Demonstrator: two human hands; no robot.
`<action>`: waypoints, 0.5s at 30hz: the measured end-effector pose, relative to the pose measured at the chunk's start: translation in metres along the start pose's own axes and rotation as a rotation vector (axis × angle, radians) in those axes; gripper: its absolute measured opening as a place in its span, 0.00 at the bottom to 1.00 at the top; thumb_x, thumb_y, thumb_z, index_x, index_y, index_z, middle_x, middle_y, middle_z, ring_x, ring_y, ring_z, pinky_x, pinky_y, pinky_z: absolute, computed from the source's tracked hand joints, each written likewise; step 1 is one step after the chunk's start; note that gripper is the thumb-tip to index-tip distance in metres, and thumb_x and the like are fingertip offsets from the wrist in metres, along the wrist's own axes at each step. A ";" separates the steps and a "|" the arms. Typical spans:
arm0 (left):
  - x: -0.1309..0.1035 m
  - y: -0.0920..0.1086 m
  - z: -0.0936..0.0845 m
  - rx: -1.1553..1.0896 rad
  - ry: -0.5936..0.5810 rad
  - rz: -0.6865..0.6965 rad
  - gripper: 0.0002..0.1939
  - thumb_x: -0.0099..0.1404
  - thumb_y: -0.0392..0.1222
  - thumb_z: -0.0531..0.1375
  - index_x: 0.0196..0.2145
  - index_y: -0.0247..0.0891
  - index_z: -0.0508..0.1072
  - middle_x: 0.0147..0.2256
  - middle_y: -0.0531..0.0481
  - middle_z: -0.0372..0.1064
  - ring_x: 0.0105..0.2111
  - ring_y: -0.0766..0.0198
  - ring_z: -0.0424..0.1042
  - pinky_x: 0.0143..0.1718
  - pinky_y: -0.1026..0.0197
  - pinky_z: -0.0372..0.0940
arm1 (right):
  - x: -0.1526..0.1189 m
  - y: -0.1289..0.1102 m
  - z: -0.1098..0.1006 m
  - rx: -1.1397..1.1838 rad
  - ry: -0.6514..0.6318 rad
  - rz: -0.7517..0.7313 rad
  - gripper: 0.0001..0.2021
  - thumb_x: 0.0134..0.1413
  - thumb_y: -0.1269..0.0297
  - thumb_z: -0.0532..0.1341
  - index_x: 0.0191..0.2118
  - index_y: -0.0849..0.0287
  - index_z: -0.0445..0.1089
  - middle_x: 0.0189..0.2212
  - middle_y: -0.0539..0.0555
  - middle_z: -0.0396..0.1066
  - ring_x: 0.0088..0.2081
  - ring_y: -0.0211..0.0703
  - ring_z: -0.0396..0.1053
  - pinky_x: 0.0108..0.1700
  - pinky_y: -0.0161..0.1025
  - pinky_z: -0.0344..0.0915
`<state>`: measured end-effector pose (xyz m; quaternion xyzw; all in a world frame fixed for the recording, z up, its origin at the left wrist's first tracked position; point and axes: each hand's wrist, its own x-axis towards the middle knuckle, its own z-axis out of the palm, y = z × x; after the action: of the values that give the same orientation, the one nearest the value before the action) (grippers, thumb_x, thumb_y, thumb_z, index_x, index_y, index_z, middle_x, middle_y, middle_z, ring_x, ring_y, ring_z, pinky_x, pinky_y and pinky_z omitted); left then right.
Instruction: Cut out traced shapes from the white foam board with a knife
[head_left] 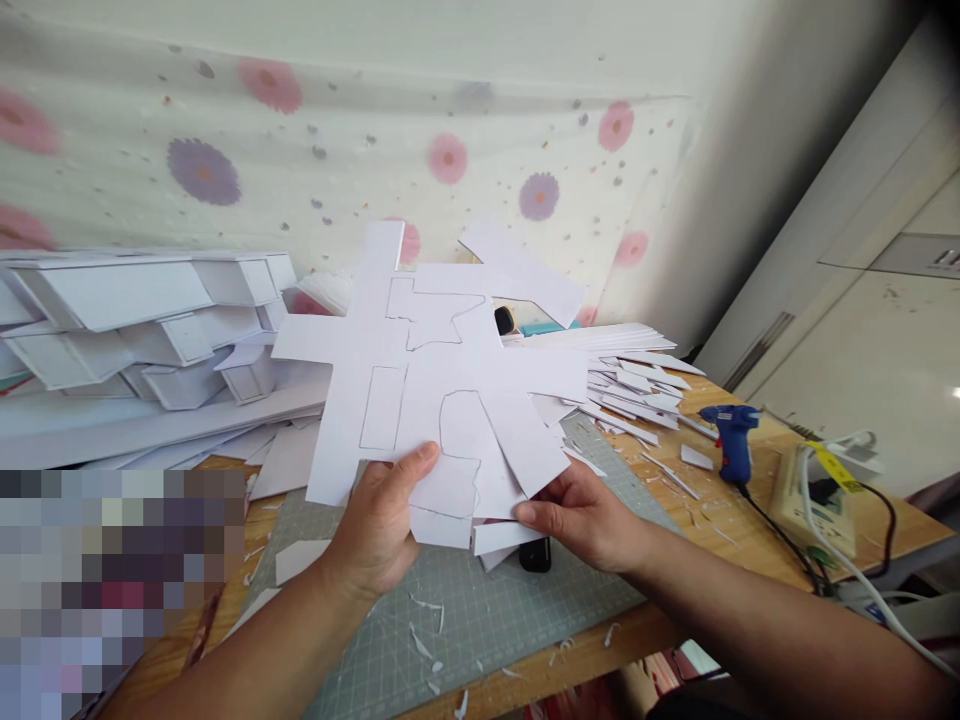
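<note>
Both my hands hold up several overlapping pieces of white board above the cutting mat [600,490]. In my left hand [382,520] is a large cut-out sheet of white board [420,390], with shapes drawn on it in pencil; my thumb presses on its front. My right hand [574,510] pinches the lower right edges of more white board pieces [517,440], thumb in front. A small black object [535,555] lies on the mat below them, partly covered. Thin white offcuts [420,645] are scattered over the mat.
White box-like board models [150,310] are stacked at the left. Board strips [630,390] lie in a pile at the right. A blue glue gun [735,440] stands near a power strip [814,500] with cables. Behind hangs a flowered cloth [330,160].
</note>
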<state>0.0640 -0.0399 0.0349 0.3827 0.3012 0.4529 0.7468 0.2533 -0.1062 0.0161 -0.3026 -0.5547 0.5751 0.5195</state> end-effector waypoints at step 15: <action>-0.003 0.002 0.004 -0.040 -0.059 -0.042 0.17 0.53 0.47 0.70 0.39 0.36 0.79 0.34 0.45 0.78 0.35 0.54 0.76 0.31 0.61 0.71 | 0.004 0.000 -0.004 -0.493 0.114 -0.158 0.08 0.56 0.60 0.61 0.34 0.59 0.67 0.29 0.51 0.71 0.31 0.38 0.69 0.36 0.36 0.68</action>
<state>0.0653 -0.0433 0.0389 0.3745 0.2777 0.4317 0.7722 0.2561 -0.1010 0.0161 -0.4075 -0.6700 0.3623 0.5038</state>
